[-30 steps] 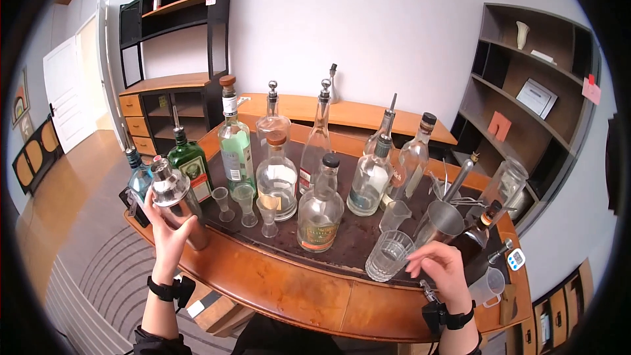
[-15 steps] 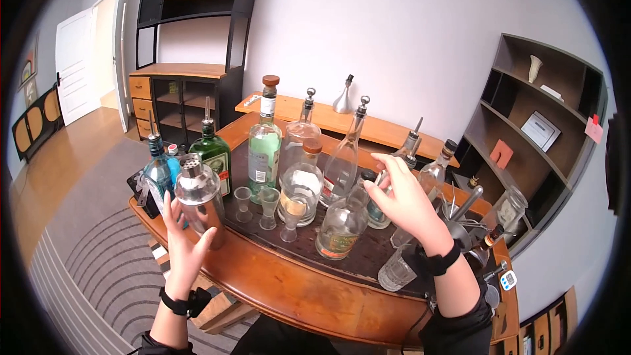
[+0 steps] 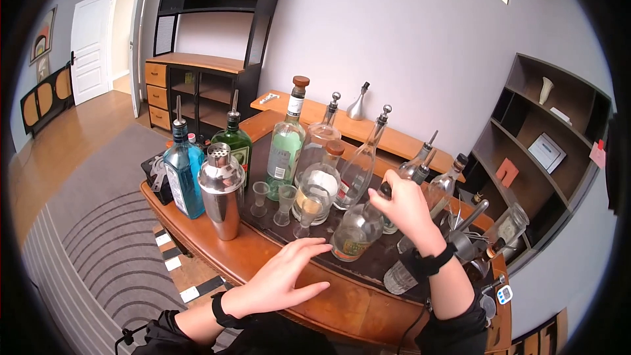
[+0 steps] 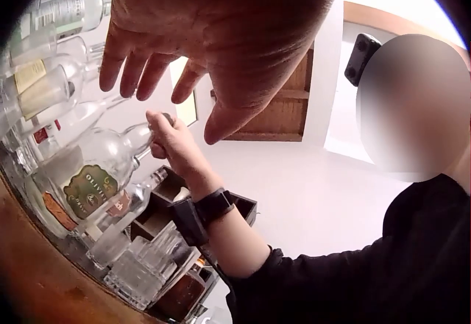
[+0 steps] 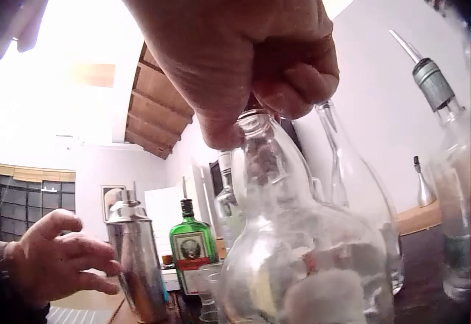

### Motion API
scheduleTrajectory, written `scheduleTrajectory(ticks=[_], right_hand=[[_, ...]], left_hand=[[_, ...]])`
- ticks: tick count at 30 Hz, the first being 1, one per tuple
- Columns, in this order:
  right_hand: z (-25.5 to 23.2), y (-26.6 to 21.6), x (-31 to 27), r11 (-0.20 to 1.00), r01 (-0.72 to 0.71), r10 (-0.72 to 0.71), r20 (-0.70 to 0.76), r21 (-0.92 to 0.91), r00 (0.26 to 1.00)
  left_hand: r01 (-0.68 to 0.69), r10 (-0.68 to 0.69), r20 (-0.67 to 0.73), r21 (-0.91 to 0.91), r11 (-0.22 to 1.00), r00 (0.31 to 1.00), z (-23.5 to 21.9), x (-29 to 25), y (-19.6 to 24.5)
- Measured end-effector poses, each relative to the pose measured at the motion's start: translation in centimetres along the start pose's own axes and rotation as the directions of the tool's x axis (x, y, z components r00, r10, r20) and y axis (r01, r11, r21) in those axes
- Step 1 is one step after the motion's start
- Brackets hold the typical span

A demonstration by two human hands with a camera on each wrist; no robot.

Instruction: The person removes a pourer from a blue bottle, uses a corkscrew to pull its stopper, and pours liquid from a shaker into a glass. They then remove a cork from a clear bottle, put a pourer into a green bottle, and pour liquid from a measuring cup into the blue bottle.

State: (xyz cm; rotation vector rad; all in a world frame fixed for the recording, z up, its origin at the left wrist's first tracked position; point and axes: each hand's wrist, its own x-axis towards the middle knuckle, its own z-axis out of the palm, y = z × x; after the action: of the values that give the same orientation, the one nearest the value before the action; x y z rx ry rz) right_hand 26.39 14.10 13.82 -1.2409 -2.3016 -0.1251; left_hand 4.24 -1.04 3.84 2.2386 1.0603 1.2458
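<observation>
My right hand [image 3: 407,209] pinches the black cap of a clear, round-shouldered glass bottle [image 3: 357,233] that stands near the table's front edge. In the right wrist view, curled fingers cover the top of the bottle neck [image 5: 257,147] and mostly hide the cap. A green label [image 4: 90,190] shows on the bottle in the left wrist view. My left hand [image 3: 282,278] is held out low over the front edge, fingers spread and fingertips close to the bottle's left side, with nothing in it. Left of it a steel cocktail shaker [image 3: 221,200] stands upright.
Behind the shaker are a blue bottle [image 3: 185,181] and a green bottle [image 3: 231,138]. Small measuring glasses [image 3: 285,207] and several clear bottles crowd the middle. A cut-glass tumbler [image 3: 399,279] is under my right wrist, with a steel mixing tin [image 3: 465,248] beyond.
My left hand has let go of the shaker, which now stands on the table, and moved right toward the bottle. My right hand has gone from beside the tumbler to the bottle's cap.
</observation>
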Motion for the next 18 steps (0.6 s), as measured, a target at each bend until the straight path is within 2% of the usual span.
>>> scheduleTrajectory(ticks=[2, 7, 10, 11, 13, 15, 16, 18], right_hand=[[-0.9, -1.4, -1.1, 0.996, 0.087, -0.085, -0.069, 0.025, 0.994], [-2.8, -3.6, -2.8, 0.986, 0.153, -0.146, -0.095, 0.072, 0.985], [-2.7, -4.9, -4.1, 0.952, 0.249, -0.227, -0.130, 0.180, 0.965], [-2.8, -5.6, -4.7, 0.962, 0.187, -0.173, -0.089, 0.198, 0.981], [-2.2, -6.3, -5.6, 0.962, 0.225, -0.215, -0.081, 0.156, 0.973], [-1.5, -6.8, -6.3, 0.954, 0.249, -0.241, -0.065, 0.167, 0.968], [-1.5, -7.0, -6.6, 0.950, 0.265, -0.251, -0.103, 0.165, 0.962], [-1.6, -7.2, -7.1, 0.952, 0.258, -0.244, -0.105, 0.164, 0.964]], left_hand=[[0.004, -0.004, -0.018, -0.007, 1.000, 1.000, 0.2, 0.4, 0.3], [0.021, -0.021, -0.022, -0.017, 1.000, 1.000, 1.1, 1.1, 0.7], [0.033, -0.033, -0.029, -0.023, 0.999, 0.999, 2.2, 1.5, 1.1], [0.067, -0.066, -0.049, 0.013, 0.998, 0.997, 2.3, 1.5, 1.5], [0.085, -0.082, -0.040, 0.052, 0.995, 0.996, 2.9, 1.4, 1.9], [0.183, -0.180, -0.038, 0.132, 0.974, 0.983, 3.4, 0.9, 2.0], [0.148, -0.131, -0.101, 0.198, 0.969, 0.986, 3.6, 0.8, 2.0], [0.162, -0.140, -0.106, 0.234, 0.959, 0.984, 3.7, 0.4, 2.3]])
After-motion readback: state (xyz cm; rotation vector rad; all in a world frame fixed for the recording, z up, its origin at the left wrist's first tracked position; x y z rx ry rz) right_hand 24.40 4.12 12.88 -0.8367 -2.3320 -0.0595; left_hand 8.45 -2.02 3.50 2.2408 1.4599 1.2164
